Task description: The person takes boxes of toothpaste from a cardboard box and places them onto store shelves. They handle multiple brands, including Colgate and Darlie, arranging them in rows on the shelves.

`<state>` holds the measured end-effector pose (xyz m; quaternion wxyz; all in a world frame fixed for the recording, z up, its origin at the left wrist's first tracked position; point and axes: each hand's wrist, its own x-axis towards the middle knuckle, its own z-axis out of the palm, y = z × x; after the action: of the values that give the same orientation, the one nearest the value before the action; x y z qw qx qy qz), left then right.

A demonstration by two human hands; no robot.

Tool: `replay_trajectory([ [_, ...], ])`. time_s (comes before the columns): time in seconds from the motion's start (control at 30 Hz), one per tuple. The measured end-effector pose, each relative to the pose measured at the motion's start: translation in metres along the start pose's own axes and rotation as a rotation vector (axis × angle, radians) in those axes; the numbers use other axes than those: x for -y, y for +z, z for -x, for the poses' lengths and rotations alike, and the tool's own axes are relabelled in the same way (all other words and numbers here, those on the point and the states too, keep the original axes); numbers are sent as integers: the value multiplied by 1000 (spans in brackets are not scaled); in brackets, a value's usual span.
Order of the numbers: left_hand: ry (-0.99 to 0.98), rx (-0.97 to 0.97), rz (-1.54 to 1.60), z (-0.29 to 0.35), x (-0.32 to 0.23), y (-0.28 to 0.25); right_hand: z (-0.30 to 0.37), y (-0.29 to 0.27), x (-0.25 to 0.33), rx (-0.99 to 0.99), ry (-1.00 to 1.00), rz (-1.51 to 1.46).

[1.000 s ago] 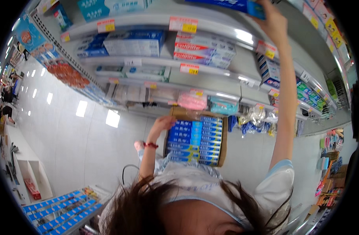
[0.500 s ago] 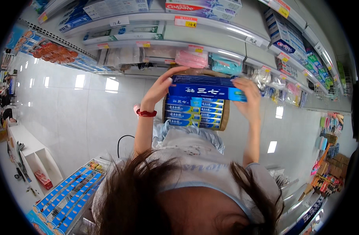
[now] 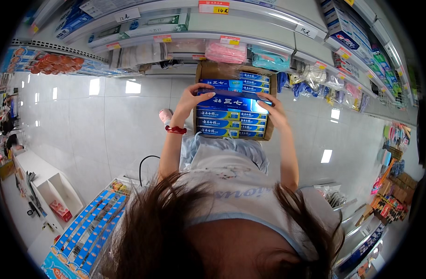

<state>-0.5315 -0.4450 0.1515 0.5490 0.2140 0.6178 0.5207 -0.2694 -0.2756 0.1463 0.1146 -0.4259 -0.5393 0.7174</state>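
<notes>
Long blue box [image 3: 234, 100] held crosswise — left hand [image 3: 190, 98] grips its left end, right hand [image 3: 272, 109] its right; open carton [image 3: 208, 72] lies directly beneath.

Glossy blue cardboard toothpaste box [image 3: 231, 101] is catching light above a matt brown corrugated carton [image 3: 212, 70]; polished floor tiles [image 3: 96, 116] are gleaming.

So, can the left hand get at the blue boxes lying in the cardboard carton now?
Probably yes. The left hand already grips one end of a long blue box directly above the open cardboard carton, and nothing lies between it and the stacked blue boxes beneath.
</notes>
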Motion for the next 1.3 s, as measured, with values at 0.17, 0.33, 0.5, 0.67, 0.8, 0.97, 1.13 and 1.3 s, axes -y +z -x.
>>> replay_trajectory([
  [0.17, -113, -228, 30, -25, 72, -3, -60, -2, -45, -240, 90, -265],
  [0.33, -174, -269, 129, -15, 88, -22, -130, -6, -92, -396, 146, -287],
  [0.5, -184, -341, 186, 5, 89, -44, -186, 6, -114, -556, 218, -169],
  [0.67, -219, -413, 174, 22, 96, -56, -223, 15, -126, -542, 337, -9],
  [0.8, -265, -387, 139, 25, 102, -57, -255, 4, -165, -388, 331, -8],
  [0.97, -336, -355, 141, 24, 118, -53, -278, -9, -205, -328, 208, 666],
  [1.13, -394, -328, 139, 20, 128, -44, -274, 1, -203, -378, 157, 717],
  [1.3, -404, -290, 134, 14, 132, -37, -269, -1, -199, -334, 161, 650],
])
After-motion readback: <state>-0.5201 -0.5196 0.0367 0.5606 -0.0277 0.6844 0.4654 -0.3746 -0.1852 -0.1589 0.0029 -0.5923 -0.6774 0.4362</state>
